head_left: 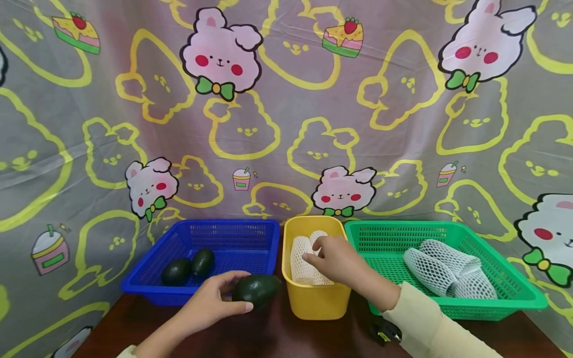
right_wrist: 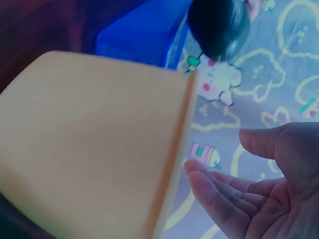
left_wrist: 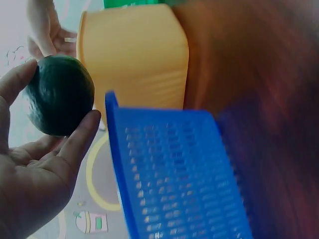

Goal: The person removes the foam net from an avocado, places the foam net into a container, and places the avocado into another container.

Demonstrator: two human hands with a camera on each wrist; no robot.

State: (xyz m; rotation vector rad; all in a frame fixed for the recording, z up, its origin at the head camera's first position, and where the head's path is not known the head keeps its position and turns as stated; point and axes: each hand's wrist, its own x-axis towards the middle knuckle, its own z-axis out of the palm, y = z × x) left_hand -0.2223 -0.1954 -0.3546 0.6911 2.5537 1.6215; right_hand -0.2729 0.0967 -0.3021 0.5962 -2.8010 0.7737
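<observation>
Between thumb and fingers, my left hand holds a dark green avocado just in front of the gap between the blue basket and the yellow bin. The left wrist view shows the same avocado gripped from its sides. My right hand reaches over the yellow bin, close to the white foam net sleeves inside it. In the right wrist view, the thumb and fingers of the right hand are apart, with nothing between them.
On the left, the blue basket contains two avocados. The green basket on the right holds several white net-sleeved pieces. A patterned cloth hangs behind, and a dark brown table lies underneath.
</observation>
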